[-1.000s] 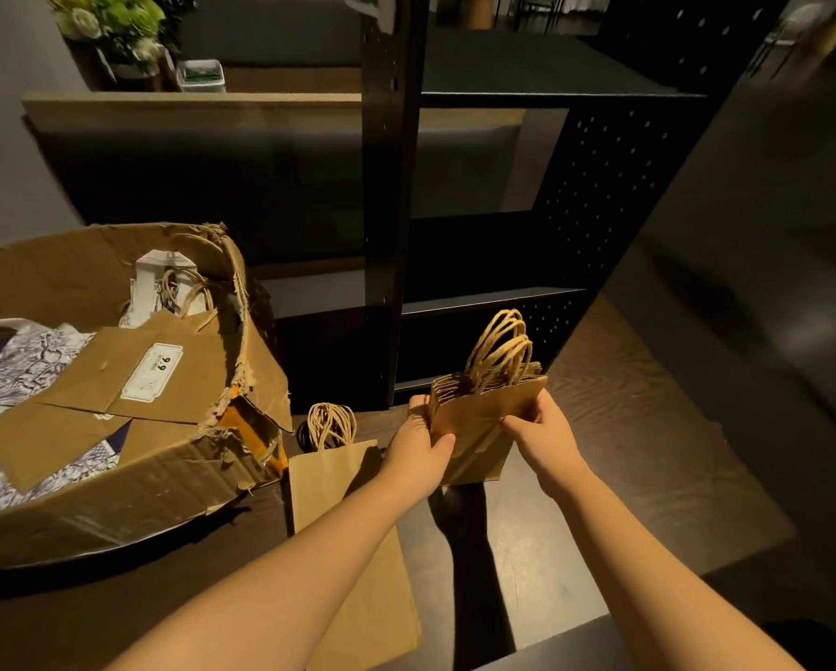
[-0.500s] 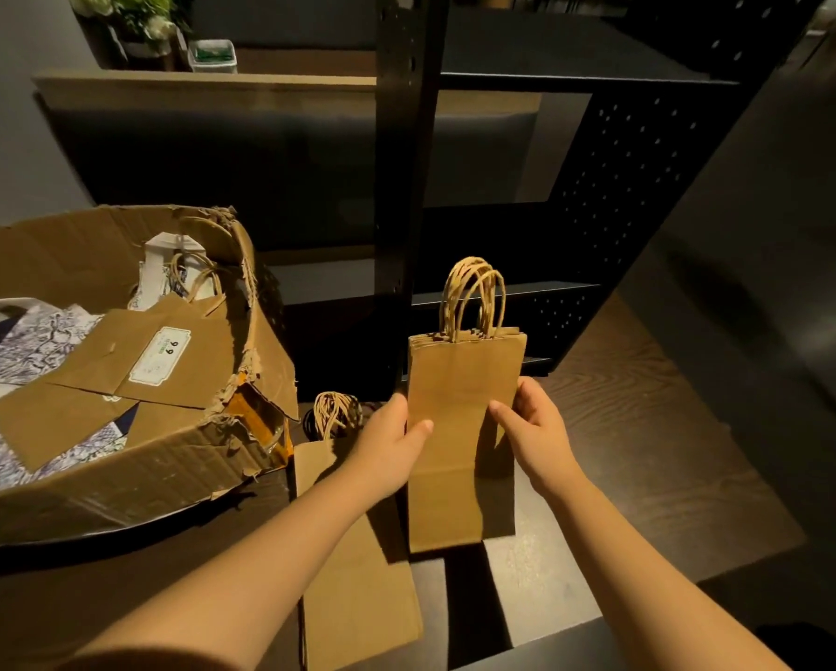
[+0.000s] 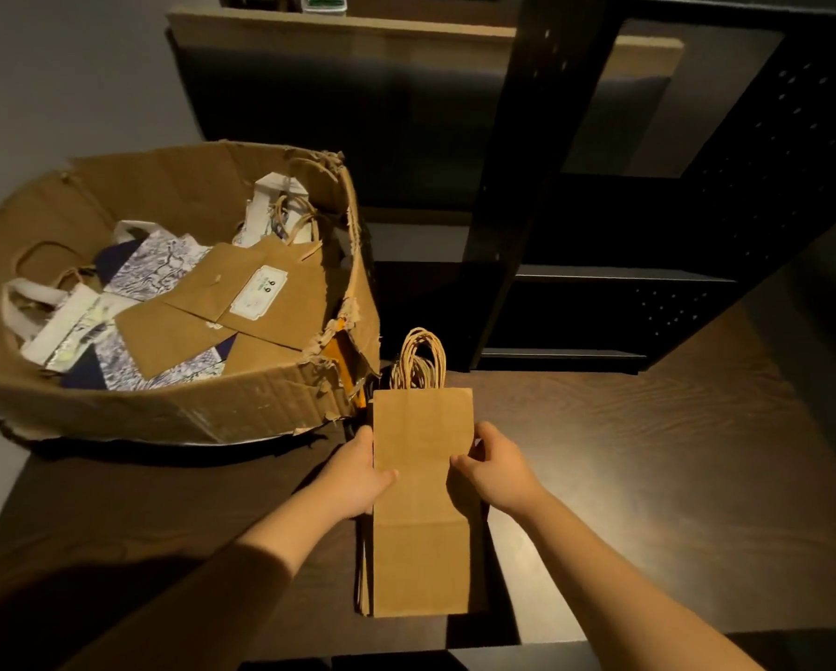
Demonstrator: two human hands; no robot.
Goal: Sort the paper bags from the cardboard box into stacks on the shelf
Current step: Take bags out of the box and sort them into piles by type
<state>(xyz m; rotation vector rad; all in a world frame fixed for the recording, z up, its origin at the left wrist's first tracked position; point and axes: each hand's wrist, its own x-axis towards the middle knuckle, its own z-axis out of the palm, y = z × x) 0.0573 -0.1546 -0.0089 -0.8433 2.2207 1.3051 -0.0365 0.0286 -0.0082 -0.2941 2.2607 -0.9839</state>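
Observation:
A stack of narrow brown paper bags lies flat on the dark wooden surface, twisted handles pointing away from me. My left hand holds the stack's left edge, thumb on top. My right hand holds the right edge, fingers resting on the top bag. The torn cardboard box stands to the left and holds more brown bags, one with a white label, plus patterned blue-and-white bags and white-handled ones.
A black metal shelf unit with a perforated side panel rises behind the surface. A low black shelf board sits behind the bags. Grey wall lies to the left. The wooden surface stretches to the right of the stack.
The bundle of brown bags went from upright in both hands down and left onto the bag lying beside the box. My view tilted downward.

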